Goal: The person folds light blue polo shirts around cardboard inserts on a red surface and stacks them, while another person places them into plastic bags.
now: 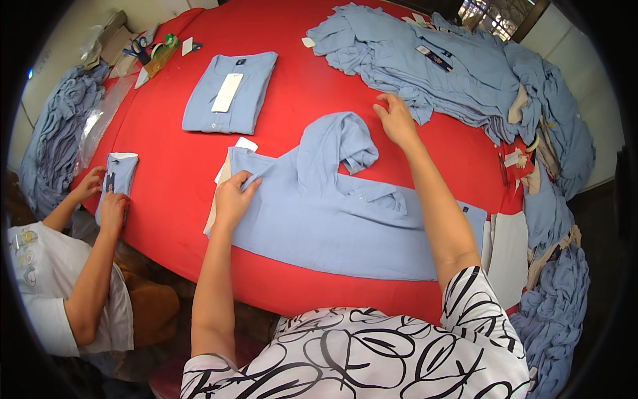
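Observation:
A light-blue shirt (pixel 312 233) lies spread sideways on the red-covered table in front of me, its body partly folded and its buttoned placket showing. One sleeve (pixel 319 143) stands up loosely bunched at the far side. At the shirt's left end, my left hand (pixel 236 198) pinches the cloth, beside a beige strip and a white card edge (pixel 246 143). My right hand (pixel 397 120) is raised beyond the sleeve, fingers apart, holding nothing. A folded blue shirt (pixel 199 103) with a white tag (pixel 227 93) rests farther back on the left.
More blue shirts (pixel 425 66) are heaped at the far right, and others hang over the right edge. A co-worker's hands (pixel 113 206) handle a small folded blue garment (pixel 119 173) at the left. Scissors (pixel 138 50) and a tape roll (pixel 158 50) sit at the far left.

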A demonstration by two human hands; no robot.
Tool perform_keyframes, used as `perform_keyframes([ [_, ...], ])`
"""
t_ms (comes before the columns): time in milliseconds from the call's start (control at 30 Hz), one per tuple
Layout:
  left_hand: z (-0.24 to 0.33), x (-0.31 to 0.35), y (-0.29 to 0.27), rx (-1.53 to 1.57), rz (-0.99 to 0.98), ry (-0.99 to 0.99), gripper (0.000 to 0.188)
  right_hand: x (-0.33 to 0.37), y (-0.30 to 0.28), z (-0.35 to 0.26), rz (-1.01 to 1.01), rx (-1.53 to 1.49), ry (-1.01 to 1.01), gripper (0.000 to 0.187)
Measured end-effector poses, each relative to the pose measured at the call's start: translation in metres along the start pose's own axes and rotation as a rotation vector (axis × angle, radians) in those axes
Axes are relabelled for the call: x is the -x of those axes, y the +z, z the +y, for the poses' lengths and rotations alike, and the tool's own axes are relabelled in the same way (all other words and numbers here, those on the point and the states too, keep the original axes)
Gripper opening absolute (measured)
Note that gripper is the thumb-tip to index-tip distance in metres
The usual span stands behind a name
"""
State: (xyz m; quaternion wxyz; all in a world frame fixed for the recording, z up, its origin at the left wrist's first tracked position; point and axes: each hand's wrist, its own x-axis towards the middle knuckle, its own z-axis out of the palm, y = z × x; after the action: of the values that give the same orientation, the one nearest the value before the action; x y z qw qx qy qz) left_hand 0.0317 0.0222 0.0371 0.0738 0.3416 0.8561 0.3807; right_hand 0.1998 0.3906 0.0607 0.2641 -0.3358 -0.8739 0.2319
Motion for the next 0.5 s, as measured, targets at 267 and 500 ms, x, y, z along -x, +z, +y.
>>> perform_keyframes([
  [267, 0.008, 0.004, -0.002, -0.103, 0.046, 0.053, 0.028, 0.007, 0.014, -0.085, -0.756, -0.109, -0.256, 0.031],
  [500, -0.002, 0.002, 0.021, -0.289, 0.196, 0.078, 0.027, 0.128, -0.146, -0.150, -0.691, 0.088, -0.780, 0.015],
])
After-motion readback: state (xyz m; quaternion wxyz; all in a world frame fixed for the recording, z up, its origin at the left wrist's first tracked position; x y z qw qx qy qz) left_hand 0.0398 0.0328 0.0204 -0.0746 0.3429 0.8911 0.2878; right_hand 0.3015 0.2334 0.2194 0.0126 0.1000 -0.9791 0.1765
